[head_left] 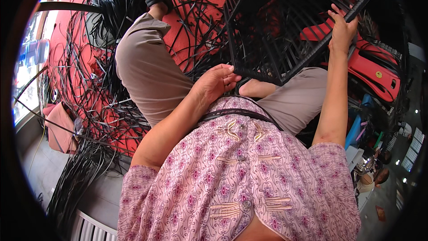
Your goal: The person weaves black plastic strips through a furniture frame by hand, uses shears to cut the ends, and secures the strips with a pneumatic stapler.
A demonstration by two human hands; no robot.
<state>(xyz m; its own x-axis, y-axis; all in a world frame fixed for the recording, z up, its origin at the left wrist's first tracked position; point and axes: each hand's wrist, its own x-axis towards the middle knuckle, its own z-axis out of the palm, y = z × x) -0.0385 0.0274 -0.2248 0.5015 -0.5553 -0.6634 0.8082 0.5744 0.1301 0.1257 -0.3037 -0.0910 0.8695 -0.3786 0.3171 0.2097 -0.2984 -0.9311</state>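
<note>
A black frame (285, 76) strung with rows of parallel black strips leans over my lap, tilted up toward the far right. My right hand (344, 30) grips its right-hand bar, with some fingers raised around the edge. At the frame's near left corner is my left hand (216, 82), its fingers curled and thumb and forefinger pressed together; what they pinch is too small to make out. A thin black band (240, 111) runs across my waist, just below the left hand. One bare foot shows under the frame.
Loose black strips (120, 102) lie tangled over the red floor covering (187, 49), with a thick bundle (80, 187) at lower left. A pink bag-like object (61, 127) lies left. A red plastic chair (372, 73) stands right. Other people (379, 175) are farther right.
</note>
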